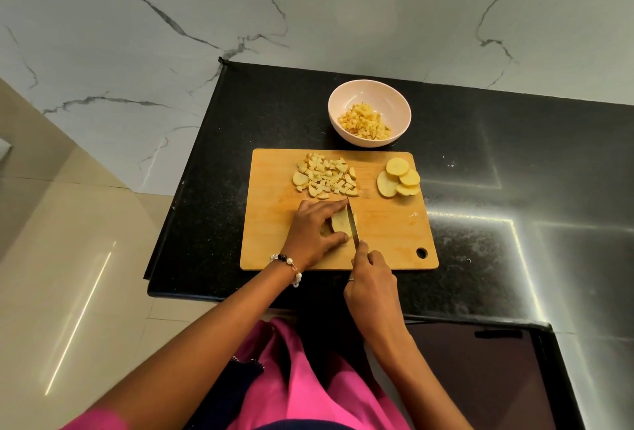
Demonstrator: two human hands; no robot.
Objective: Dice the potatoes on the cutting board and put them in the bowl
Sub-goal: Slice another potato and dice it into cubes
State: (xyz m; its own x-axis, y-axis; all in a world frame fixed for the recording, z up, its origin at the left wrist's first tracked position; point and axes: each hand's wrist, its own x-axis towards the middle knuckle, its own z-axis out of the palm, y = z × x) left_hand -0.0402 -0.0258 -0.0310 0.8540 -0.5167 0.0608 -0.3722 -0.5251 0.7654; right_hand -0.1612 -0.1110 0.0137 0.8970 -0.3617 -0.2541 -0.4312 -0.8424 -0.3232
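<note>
L hand [310, 232] clamps potato slices [342, 224] mid cutting board [274, 223]. R hand [370, 280] grips knife [353, 225], blade on slices. Diced pile [326, 177] and rounds [399, 178] at far side; bowl [368, 91] beyond holds dice.

Cutting board [274, 230] bare at left strip and right-front. Diced pile [326, 177] blocks back centre, 4 potato slices [399, 177] block back right; open lane between them toward bowl [368, 93], just behind the board. Dark counter [497, 189] right of board lies open.
</note>
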